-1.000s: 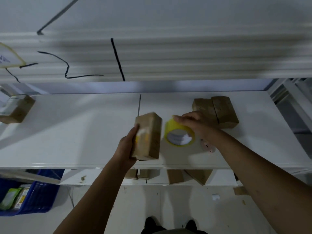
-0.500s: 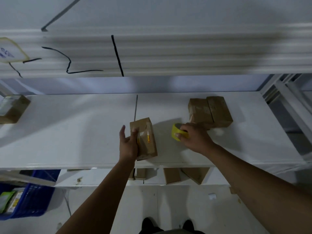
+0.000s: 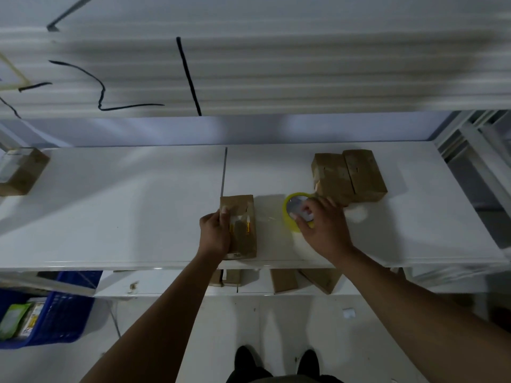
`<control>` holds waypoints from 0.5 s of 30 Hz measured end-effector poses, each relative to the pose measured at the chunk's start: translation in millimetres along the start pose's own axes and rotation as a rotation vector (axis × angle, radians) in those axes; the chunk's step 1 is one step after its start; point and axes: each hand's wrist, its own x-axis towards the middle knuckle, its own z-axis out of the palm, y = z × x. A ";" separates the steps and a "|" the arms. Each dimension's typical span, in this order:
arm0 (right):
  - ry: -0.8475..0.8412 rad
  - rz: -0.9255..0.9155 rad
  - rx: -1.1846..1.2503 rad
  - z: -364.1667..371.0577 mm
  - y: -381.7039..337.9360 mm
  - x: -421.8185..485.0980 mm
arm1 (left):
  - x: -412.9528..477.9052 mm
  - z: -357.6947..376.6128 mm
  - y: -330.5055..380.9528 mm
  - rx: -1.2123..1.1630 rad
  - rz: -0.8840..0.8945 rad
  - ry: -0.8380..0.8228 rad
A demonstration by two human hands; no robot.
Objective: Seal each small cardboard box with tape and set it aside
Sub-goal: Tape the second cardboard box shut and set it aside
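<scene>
White shelf (image 3: 124,217): left hand (image 3: 215,234) grips a small cardboard box (image 3: 244,233); right hand (image 3: 322,233) grasps a yellow tape roll (image 3: 286,210) beside it.

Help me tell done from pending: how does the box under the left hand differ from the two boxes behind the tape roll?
The held box lies near the front edge of the shelf, gripped by the left hand; the two boxes lie farther back, side by side, ungripped. The held box shows yellow marks on top; the two boxes look plain brown. All are small cardboard boxes on the shelf.
</scene>
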 end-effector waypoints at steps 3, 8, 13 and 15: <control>0.156 0.229 0.020 -13.4 17.3 -13.9 | 8.2 4.3 -16.2 0.026 -0.030 0.010; -0.049 0.571 -0.048 -20.8 47.5 -41.2 | 15.6 10.8 -35.2 0.024 -0.043 -0.004; -0.186 0.564 -0.115 -20.3 45.7 -45.7 | 16.5 10.5 -37.1 0.015 -0.034 0.014; -0.210 0.563 -0.093 -20.6 44.2 -44.6 | 16.7 11.2 -37.0 0.023 -0.024 0.020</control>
